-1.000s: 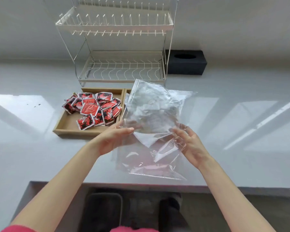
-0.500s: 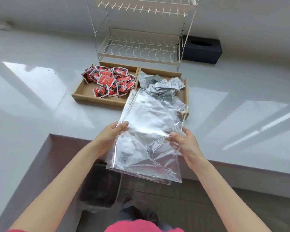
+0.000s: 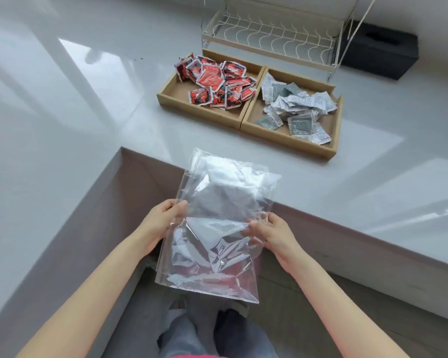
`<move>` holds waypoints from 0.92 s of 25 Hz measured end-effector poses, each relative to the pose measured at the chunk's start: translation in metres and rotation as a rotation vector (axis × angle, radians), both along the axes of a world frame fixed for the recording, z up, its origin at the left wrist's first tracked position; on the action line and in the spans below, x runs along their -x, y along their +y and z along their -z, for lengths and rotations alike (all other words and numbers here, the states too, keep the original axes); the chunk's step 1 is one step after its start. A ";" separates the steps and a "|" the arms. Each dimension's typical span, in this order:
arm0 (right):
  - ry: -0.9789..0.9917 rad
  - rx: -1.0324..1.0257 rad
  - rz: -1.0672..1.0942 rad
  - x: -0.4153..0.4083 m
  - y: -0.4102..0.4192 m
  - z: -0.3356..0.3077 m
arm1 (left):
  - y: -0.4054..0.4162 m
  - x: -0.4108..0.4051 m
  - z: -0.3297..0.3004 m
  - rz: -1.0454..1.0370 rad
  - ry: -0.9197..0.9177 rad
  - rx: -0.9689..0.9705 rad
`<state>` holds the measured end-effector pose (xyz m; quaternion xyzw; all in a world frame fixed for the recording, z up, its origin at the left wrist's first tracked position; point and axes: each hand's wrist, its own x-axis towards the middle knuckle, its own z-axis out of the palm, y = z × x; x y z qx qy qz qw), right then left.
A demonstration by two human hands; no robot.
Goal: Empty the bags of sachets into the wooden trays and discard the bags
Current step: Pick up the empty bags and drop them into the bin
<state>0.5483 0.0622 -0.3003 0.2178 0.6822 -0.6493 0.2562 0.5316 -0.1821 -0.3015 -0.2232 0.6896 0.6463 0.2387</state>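
An empty clear plastic bag (image 3: pixel 217 223) hangs in front of me, over the counter's inner corner and the floor. My left hand (image 3: pixel 161 223) pinches its left edge and my right hand (image 3: pixel 269 231) pinches its right edge. More than one clear layer seems stacked there; I cannot tell how many bags. On the counter beyond, the left wooden tray (image 3: pixel 176 93) holds several red sachets (image 3: pixel 217 81). The right wooden tray (image 3: pixel 331 148), touching it, holds several white and grey sachets (image 3: pixel 292 104).
A white wire dish rack (image 3: pixel 269 34) stands behind the trays, with a black box (image 3: pixel 378 55) to its right. The glossy white counter (image 3: pixel 62 125) wraps around me in an L. My feet and grey trousers (image 3: pixel 212 332) show on the floor below.
The bag has come back from over the right tray toward me and now hangs past the counter edge. The view has stepped back and tilted down; both trays sit farther off.
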 end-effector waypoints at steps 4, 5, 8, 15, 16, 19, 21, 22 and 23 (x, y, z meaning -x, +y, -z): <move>-0.059 0.001 -0.018 -0.010 -0.038 0.026 | -0.035 -0.008 0.023 -0.033 -0.072 0.049; -0.075 -0.010 -0.019 -0.011 -0.050 0.032 | -0.045 -0.009 0.029 -0.036 -0.089 0.058; -0.114 -0.040 0.013 -0.014 -0.086 0.050 | -0.079 -0.011 0.050 -0.011 -0.128 0.110; -0.216 -0.140 0.030 -0.032 -0.138 0.116 | -0.128 -0.036 0.110 0.031 -0.236 0.169; -0.238 -0.171 0.025 -0.035 -0.142 0.128 | -0.131 -0.042 0.122 0.036 -0.251 0.182; -0.309 -0.205 0.014 -0.043 -0.151 0.168 | -0.136 -0.058 0.164 0.034 -0.310 0.191; -0.338 -0.243 0.009 -0.044 -0.154 0.198 | -0.137 -0.062 0.192 0.039 -0.345 0.178; -0.343 -0.267 -0.006 -0.042 -0.155 0.215 | -0.137 -0.064 0.207 0.047 -0.354 0.179; -0.345 -0.286 -0.020 -0.040 -0.155 0.232 | -0.137 -0.064 0.224 0.058 -0.357 0.200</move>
